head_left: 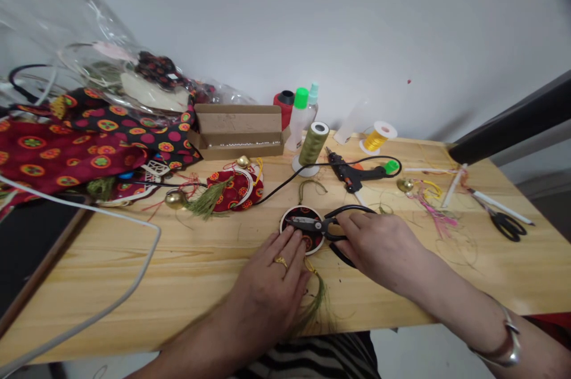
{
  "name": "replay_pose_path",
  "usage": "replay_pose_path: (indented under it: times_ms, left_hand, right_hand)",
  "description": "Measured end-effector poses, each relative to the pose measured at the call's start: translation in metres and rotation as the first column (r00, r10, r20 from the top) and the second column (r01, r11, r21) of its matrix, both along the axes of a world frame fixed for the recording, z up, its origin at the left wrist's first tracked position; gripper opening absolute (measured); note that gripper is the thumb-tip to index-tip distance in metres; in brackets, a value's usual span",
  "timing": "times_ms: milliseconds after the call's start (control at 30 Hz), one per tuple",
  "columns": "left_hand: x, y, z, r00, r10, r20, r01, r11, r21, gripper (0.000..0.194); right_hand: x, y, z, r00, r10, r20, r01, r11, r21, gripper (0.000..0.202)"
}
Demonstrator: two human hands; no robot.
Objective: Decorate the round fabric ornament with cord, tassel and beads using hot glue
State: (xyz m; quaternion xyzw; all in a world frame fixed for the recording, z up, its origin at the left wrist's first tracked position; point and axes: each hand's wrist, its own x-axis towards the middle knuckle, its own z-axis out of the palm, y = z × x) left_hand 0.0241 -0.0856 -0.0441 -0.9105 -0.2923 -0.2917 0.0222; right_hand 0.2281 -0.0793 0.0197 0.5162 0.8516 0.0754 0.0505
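A round ornament (316, 241) with a pale rim and dark patterned fabric lies flat on the table. From its lower edge hangs a green tassel (319, 296). My left hand (272, 284) rests on the ornament's lower left, fingers stretched flat and close together, thumb low at the side. In my right hand (379, 245) is a pair of black-handled scissors (330, 228). Their blades lie across the middle of the fabric, beside my left fingertips, and look closed.
Behind stand a green thread spool (313, 144), a glue gun (352, 174) with its black cable, bottles (295, 123) and a cardboard box (241, 147). Patterned fabric (66, 147) and a red ornament (232, 188) lie left. Other scissors (506, 225) lie right. A white cable (147, 266) crosses the left.
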Motion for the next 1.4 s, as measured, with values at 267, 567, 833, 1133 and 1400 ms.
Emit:
replay_pose_path:
  times_ms: [267,567,833,1133,1400]
  left_hand:
    - [0.0,-0.001,0.005,1.0,-0.001,-0.003,0.001,1.0,-0.014,0.033]
    - [0.001,-0.002,0.005,1.0,0.007,0.015,-0.006,1.0,-0.03,0.032]
    - [0.001,-0.002,0.004,0.999,0.005,0.032,-0.004,0.999,-0.034,0.032]
    - [0.001,-0.001,0.006,1.0,0.008,0.005,-0.007,1.0,-0.027,0.032]
    - [0.001,-0.003,0.007,1.0,0.014,-0.007,-0.014,0.999,-0.051,0.033]
  right_hand:
    - [-0.007,-0.003,0.002,0.999,-0.004,0.039,0.002,0.999,0.042,0.007]
    - [-0.011,-0.01,-0.001,0.996,-0.082,0.026,0.079,0.993,0.091,0.006]
    - [-0.004,-0.006,0.003,0.999,-0.003,-0.035,0.007,0.995,0.101,0.011]
    - [-0.001,0.004,0.005,1.0,0.026,-0.001,-0.026,1.0,-0.006,0.011]
    - [0.0,0.015,0.011,0.999,0.02,0.042,-0.015,0.994,-0.107,0.01]
